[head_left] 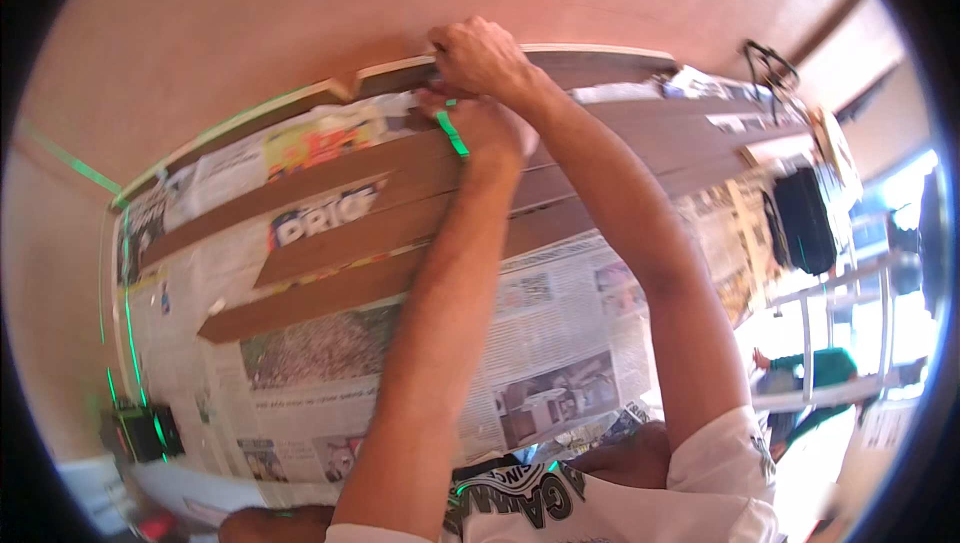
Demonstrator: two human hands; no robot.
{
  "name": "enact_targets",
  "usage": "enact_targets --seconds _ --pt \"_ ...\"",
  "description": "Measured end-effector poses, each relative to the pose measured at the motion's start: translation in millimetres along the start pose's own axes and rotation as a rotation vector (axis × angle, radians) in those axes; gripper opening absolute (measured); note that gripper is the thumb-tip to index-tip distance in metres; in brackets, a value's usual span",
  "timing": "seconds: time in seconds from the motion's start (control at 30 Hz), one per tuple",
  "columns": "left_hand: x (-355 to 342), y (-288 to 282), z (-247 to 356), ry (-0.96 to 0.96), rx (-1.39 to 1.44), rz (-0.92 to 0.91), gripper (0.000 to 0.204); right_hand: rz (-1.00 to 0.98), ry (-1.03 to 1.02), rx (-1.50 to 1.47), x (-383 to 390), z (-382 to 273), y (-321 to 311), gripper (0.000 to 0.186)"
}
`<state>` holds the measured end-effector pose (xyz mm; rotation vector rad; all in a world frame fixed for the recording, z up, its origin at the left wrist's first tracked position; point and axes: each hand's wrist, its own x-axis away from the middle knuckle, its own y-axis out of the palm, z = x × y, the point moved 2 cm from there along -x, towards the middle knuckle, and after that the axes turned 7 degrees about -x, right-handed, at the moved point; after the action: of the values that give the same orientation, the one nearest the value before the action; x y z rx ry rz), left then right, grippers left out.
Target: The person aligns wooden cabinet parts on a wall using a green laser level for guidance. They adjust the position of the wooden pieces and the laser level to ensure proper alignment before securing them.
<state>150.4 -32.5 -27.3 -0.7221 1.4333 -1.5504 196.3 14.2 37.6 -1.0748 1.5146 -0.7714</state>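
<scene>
Both my arms reach forward to the foot of the pinkish wall. My right hand is closed over the top edge of a brown skirting board, at the joint with a second skirting piece. Something small and dark shows under its fingers; I cannot tell what it is. My left hand lies just below, against the board's face, with its fingers hidden. A green laser line crosses it.
Several long brown planks lie on newspaper sheets covering the floor. A laser level glows green at the lower left. At the right are a black bag, cables and a white ladder frame.
</scene>
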Motion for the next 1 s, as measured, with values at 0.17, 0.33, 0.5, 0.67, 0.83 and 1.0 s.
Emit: enact_targets --seconds 0.17,0.33,0.5,0.67,0.83,1.0 --pt "6 -12 8 -0.132 -0.107 0.113 0.098 0.051 0.105 -0.038 37 91 -40 0.02" --pt "5 -8 13 -0.114 -0.107 0.071 0.1 0.121 0.242 0.049 88 213 -81 0.023" --pt "5 -10 24 -0.093 -0.133 0.072 0.101 0.235 0.573 0.222 141 350 -136 0.023" --pt "7 -11 7 -0.112 -0.063 0.12 0.102 0.342 0.893 0.261 148 392 -126 0.033" --pt "7 0 17 -0.113 -0.046 0.279 0.105 0.444 0.678 0.116 174 384 -105 0.037" --pt "14 -17 -2 -0.07 0.046 0.215 0.097 0.293 0.191 -0.156 174 227 -94 0.02"
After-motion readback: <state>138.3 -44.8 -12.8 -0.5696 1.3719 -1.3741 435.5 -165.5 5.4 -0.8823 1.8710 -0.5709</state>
